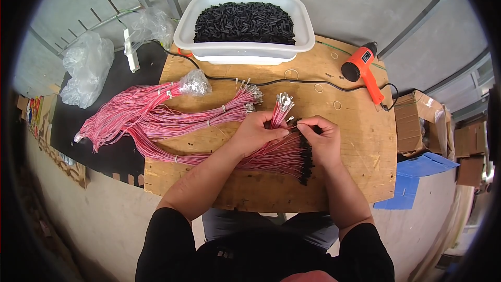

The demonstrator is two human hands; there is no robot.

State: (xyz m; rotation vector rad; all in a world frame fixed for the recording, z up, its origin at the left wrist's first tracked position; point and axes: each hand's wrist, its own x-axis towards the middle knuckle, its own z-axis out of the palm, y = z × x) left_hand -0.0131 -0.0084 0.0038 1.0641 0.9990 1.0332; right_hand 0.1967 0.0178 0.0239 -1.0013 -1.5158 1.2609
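Note:
My left hand (257, 133) is closed round a bundle of pink wires (282, 108), whose silvery terminal ends stick up above the fingers. Close beside it, my right hand (324, 138) pinches the end of a single wire between thumb and fingertips; whether a small sleeve is there too cannot be made out. Below both hands, more pink wires (271, 162) fan out to the right, and short black sleeves (306, 164) cover their ends. Tied pink wire bundles (193, 120) lie to the left, one with a clear plastic bag (195, 82) over its terminals.
A white plastic tub (245, 47) full of short black tubes (244, 23) stands at the back. An orange heat gun (362, 70) rests at the far right, its black cable (271, 80) crossing the wooden table (360, 141). Rubber bands (291, 74) lie about. Plastic bags (88, 68) sit far left.

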